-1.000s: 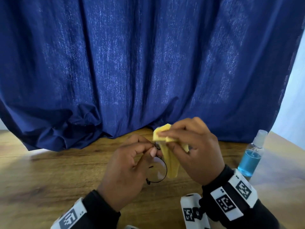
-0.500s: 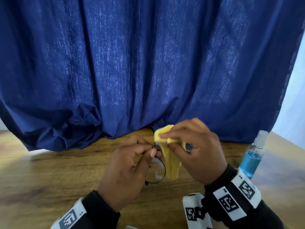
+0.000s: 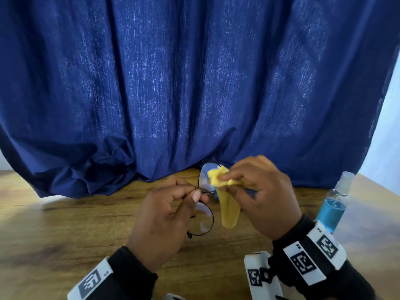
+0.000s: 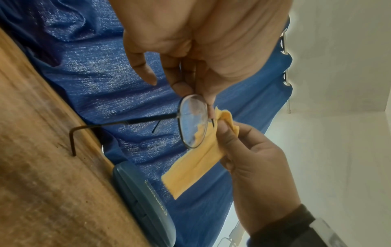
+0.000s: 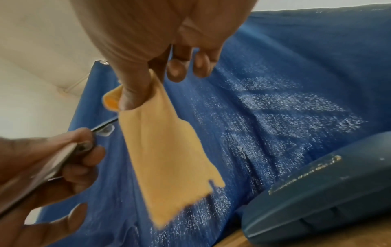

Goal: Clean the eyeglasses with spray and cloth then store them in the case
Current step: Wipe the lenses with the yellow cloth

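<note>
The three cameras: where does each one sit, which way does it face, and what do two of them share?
Head: on the person's head, facing forward and down at the table, curtain and bottle; shows both hands and the sleeves.
Left wrist: on the left wrist, looking along the left hand at the glasses; the right hand shows too.
Right wrist: on the right wrist, looking along the right hand at the cloth; the left hand shows too.
Shared: both wrist views show the case, cloth and curtain.
</note>
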The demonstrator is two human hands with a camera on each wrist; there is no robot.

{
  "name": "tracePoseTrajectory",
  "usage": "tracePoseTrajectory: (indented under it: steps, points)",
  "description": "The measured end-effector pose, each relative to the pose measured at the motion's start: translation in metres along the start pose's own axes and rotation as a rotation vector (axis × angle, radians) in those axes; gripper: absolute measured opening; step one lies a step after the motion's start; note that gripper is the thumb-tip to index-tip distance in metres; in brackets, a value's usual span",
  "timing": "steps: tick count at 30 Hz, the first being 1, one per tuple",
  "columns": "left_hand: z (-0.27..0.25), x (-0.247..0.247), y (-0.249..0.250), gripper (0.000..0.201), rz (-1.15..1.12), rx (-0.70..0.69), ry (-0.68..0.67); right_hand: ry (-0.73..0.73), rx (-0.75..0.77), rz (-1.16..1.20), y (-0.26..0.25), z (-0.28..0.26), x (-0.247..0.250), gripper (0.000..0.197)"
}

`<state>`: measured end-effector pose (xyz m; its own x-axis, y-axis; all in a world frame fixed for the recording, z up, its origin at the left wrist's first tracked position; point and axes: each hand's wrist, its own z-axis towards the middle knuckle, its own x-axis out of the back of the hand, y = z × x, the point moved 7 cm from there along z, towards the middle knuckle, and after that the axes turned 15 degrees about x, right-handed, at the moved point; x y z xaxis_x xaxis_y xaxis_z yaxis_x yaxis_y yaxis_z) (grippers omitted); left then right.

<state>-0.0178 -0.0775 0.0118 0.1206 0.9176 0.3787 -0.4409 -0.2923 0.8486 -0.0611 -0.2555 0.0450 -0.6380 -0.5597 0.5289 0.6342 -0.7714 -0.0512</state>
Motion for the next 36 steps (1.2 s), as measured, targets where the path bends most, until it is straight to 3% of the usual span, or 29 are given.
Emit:
tracePoseTrajectory:
  steps: [2,6,9,13,16,20,24,28,32,36]
  points:
    - [0.0,0.0,-0.001,0.026,-0.021,0.009,-0.007,-0.063,0.085,0.047,-0.01,0.0,-0.009,0.009]
    - [0.002,0.006,-0.002,0.022,-0.055,0.013,0.02,0.065,0.003,-0.009,-0.002,-0.002,0.001,0.012]
    - [0.001,0.005,-0.002,0.022,-0.081,0.031,0.013,0.019,0.068,0.019,-0.01,-0.001,-0.005,0.012]
    - [0.002,0.004,-0.003,0.023,-0.086,0.04,0.016,0.103,-0.019,-0.024,-0.002,-0.002,0.004,0.012]
    - [0.001,0.003,-0.003,0.022,-0.103,0.046,0.006,0.027,0.058,0.022,-0.01,-0.002,-0.005,0.014]
    - [0.001,0.002,-0.005,0.022,-0.113,0.061,0.002,0.103,-0.029,-0.03,-0.001,-0.003,0.003,0.01]
    - [0.002,0.001,-0.005,0.021,-0.139,0.076,-0.015,0.018,0.051,0.036,-0.01,-0.003,-0.007,0.013]
    - [0.001,0.001,-0.006,0.022,-0.135,0.071,-0.01,0.122,-0.045,-0.014,0.001,-0.003,0.005,0.008]
    - [0.0,0.001,-0.003,0.022,-0.109,0.046,-0.012,0.027,0.061,0.036,-0.015,-0.001,-0.007,0.013]
    - [-0.002,-0.004,0.001,0.022,-0.019,-0.007,-0.01,0.163,-0.069,-0.037,0.001,-0.003,0.011,0.007]
